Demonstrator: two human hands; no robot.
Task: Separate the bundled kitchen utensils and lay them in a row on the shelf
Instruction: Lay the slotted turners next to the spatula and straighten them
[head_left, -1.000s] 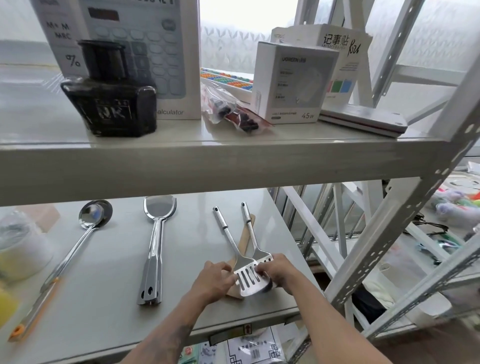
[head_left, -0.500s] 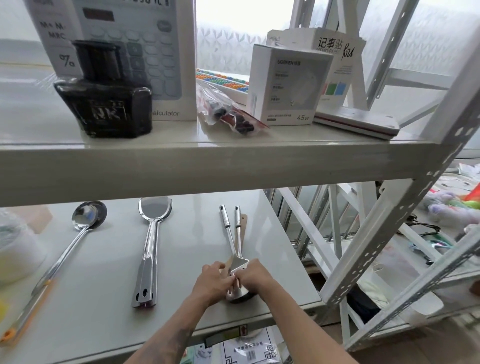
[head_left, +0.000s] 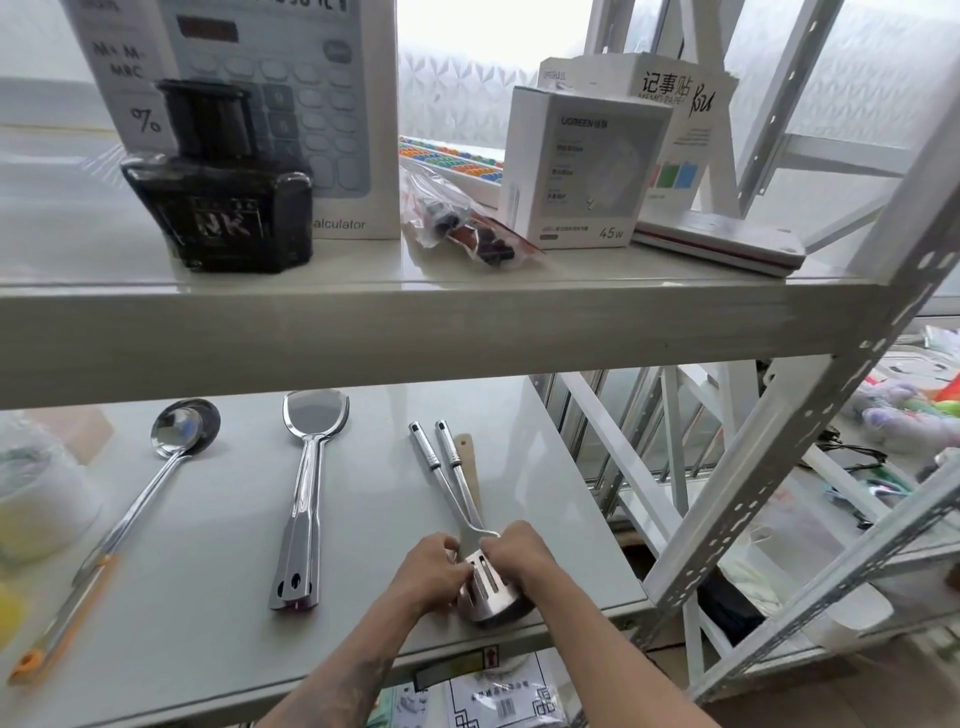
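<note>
On the lower shelf (head_left: 234, 597) lie a steel ladle with an orange handle tip (head_left: 124, 519) at the left and a steel turner (head_left: 304, 499) beside it. To the right, a bundle of utensils (head_left: 447, 483) still lies together: two steel handles and a wooden one pointing away from me. My left hand (head_left: 434, 574) and my right hand (head_left: 519, 558) both grip the stacked heads of this bundle near the shelf's front edge, with a slotted steel spatula head (head_left: 485, 584) showing between the fingers.
The upper shelf (head_left: 415, 322) overhangs the work area and carries a black ink bottle (head_left: 223, 197), a calculator box (head_left: 291, 104), a plastic bag (head_left: 457, 218) and white boxes (head_left: 582, 166). A white perforated rack post (head_left: 779, 493) slants at the right. A wrapped roll (head_left: 31, 483) sits far left.
The two steel handles, splayed apart a second ago, now lie close together. Both hands have closed over the stacked heads, covering more of the slotted spatula.
</note>
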